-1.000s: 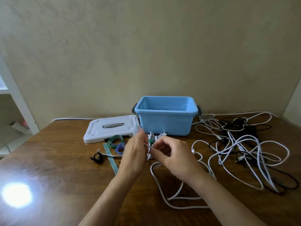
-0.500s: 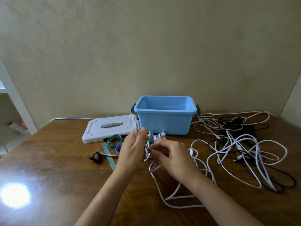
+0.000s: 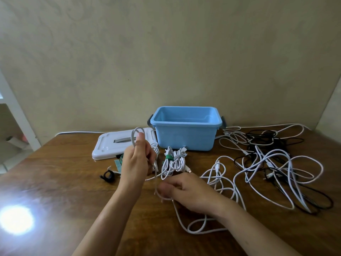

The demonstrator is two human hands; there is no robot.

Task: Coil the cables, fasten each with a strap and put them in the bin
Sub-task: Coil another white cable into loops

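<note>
While held up over the brown wooden bench point(image 3: 55, 182), thin white rubbery cable point(image 3: 156, 180) part-coiled: small loop standing above left hand point(image 3: 135, 163), slack dropping to right hand point(image 3: 186, 193) and trailing on in loose bends across bench toward near edge. Left fingers point(image 3: 141, 139) curled round gathered loop, thumb side pinching it shut. Right fingers point(image 3: 166, 189) bent over running strand, pinching it low, close to bench surface.

Likely handling: light, soft and limp, somewhat springy, so loops apt to pop open unless pinched where strands cross. Smooth jacket likely to slide through a loose grip, useful for feeding, bad for holding. Best hold at crossing point of loops with left, running strand fed through right; plug ends best left free, not bent.

Just behind hands, bundle of white cables already coiled and bound with a green strap point(image 3: 168, 157) lying on bench, in front of light blue plastic bin point(image 3: 184, 137), not yet inside. Bin open, nothing visible in it. White plastic lid point(image 3: 110, 148) flat beside bin on left. Spare straps near left hand: teal strip point(image 3: 118, 164) partly hidden, black looped strap point(image 3: 108, 176) just beyond. To right, big tangle of white and black cables point(image 3: 276, 169) spread well across bench, untouched. Bright glare spot on bench at near left.
</note>
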